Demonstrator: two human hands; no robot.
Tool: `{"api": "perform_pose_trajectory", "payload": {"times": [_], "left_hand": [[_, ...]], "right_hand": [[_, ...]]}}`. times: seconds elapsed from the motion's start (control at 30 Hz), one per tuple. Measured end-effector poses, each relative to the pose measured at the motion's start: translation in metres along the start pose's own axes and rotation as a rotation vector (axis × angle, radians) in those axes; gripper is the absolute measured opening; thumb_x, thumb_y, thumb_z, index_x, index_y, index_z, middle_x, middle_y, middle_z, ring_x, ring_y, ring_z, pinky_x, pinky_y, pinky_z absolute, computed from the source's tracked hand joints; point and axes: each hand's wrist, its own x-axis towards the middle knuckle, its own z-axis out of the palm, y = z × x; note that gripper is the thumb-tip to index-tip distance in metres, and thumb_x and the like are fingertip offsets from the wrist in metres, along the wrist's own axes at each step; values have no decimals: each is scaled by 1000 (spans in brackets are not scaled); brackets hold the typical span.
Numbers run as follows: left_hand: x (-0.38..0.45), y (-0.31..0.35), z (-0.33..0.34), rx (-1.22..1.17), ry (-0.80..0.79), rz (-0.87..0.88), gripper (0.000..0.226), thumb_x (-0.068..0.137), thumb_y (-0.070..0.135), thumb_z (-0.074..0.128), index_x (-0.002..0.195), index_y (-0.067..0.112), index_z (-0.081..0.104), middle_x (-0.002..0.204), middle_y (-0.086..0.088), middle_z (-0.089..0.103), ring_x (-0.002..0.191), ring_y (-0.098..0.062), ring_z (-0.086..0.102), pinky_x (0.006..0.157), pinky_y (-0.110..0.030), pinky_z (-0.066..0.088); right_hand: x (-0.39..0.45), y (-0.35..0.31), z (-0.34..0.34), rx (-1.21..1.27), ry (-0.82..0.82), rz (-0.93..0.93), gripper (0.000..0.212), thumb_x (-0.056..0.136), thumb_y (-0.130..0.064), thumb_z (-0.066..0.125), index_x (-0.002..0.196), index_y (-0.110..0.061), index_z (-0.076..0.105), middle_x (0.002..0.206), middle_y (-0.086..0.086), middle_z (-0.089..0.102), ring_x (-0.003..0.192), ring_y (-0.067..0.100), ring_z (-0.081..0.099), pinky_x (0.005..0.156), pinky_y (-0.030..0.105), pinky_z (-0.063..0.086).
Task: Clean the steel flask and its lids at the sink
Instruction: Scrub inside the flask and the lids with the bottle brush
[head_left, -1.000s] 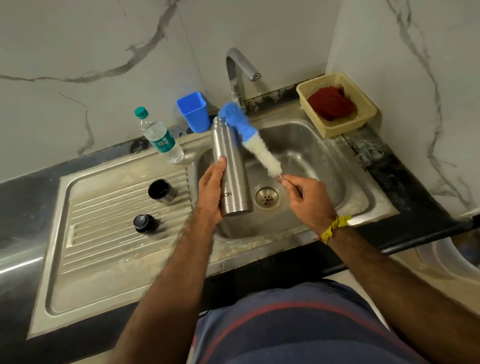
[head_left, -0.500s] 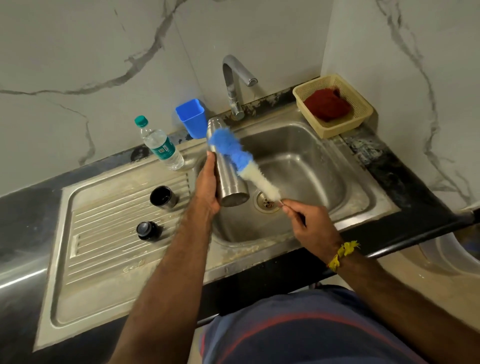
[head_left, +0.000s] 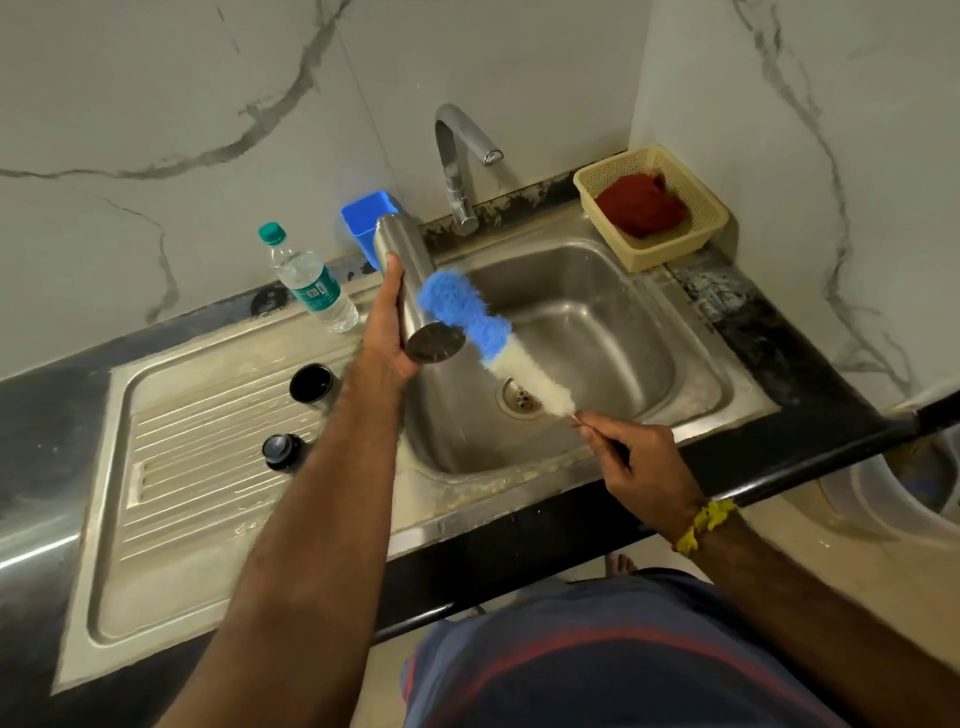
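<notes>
Tilted further now, base toward the camera and mouth toward the tap: steel flask (head_left: 408, 280) over the sink (head_left: 597, 322), gripped in left hand (head_left: 387, 332); brush (head_left: 483, 332), pinched by right hand (head_left: 639, 462), slid down its side, so outside scrubbing, lids (head_left: 311, 383) untouched.

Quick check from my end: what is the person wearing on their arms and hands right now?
Both forearms are bare, no sleeves or gloves showing. The left hand has nothing on it. The right hand has a yellow thread band tied round the wrist.
</notes>
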Motion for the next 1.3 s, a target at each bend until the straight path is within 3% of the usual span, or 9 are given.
{"api": "perform_pose_trajectory", "payload": {"times": [0.07, 0.2, 0.37, 0.63, 0.7, 0.83, 1.03, 1.2, 1.3], "left_hand": [[-2, 3, 3, -19, -18, -16, 78, 81, 55, 74, 137, 8, 46, 91, -10, 70, 83, -25, 72, 72, -44, 60], [-4, -2, 8, -47, 81, 1, 72, 86, 50, 74, 139, 8, 49, 114, -18, 72, 96, -31, 74, 76, -47, 61], [-13, -19, 15, -31, 88, 38, 63, 94, 48, 67, 140, 8, 52, 114, -17, 73, 98, -31, 73, 83, -47, 60], [-42, -36, 7, 12, 75, 34, 57, 99, 53, 51, 136, 10, 54, 106, -12, 71, 86, -24, 71, 77, -37, 61], [-49, -40, 4, 58, 56, 69, 63, 98, 57, 55, 141, 11, 51, 114, -16, 70, 90, -25, 71, 78, -39, 61], [-61, -50, 0, 156, 67, 94, 79, 82, 59, 73, 143, 14, 51, 126, -20, 67, 98, -29, 69, 81, -43, 59], [-75, -65, -18, 252, 103, 98, 68, 74, 54, 83, 126, 14, 65, 125, -30, 65, 115, -49, 63, 99, -68, 48], [-83, -69, -27, 300, 92, 146, 56, 81, 44, 80, 131, 23, 64, 128, -23, 66, 121, -48, 61, 98, -66, 51], [-82, -72, -32, 264, 83, 160, 59, 80, 46, 81, 132, 24, 62, 131, -24, 64, 124, -51, 58, 100, -69, 48]], "right_hand": [[-1, 2, 0, -48, -32, -22, 31, 93, -3, 66, 124, -4, 68, 111, 2, 74, 98, 12, 72, 90, 21, 56], [1, 6, -5, -23, 29, 32, 26, 96, -6, 63, 121, -6, 71, 112, -7, 71, 104, 7, 70, 94, 15, 51], [6, 0, -5, -4, 22, 61, 25, 97, -6, 62, 121, -4, 70, 112, -7, 71, 107, -4, 65, 94, 9, 47], [12, -4, 1, 10, -13, 60, 27, 99, -12, 59, 123, -8, 69, 111, -10, 71, 104, 8, 70, 92, 13, 51], [14, -4, 1, 0, -4, 76, 26, 99, -12, 60, 122, -8, 70, 110, -12, 69, 104, 9, 70, 92, 10, 49], [20, -10, 5, -13, -25, 54, 28, 99, -16, 59, 125, -9, 68, 115, -1, 73, 105, 10, 70, 93, 23, 55], [45, -22, 7, -39, 9, 46, 27, 100, -22, 58, 122, -12, 71, 102, 0, 77, 88, 9, 72, 83, 27, 60], [58, -20, 8, -60, 42, 91, 24, 100, -22, 58, 118, -13, 72, 98, 3, 77, 90, 17, 73, 83, 40, 61], [57, -23, 14, -47, 2, 78, 25, 100, -24, 58, 119, -15, 72, 99, 1, 77, 91, 15, 73, 83, 37, 61]]}}
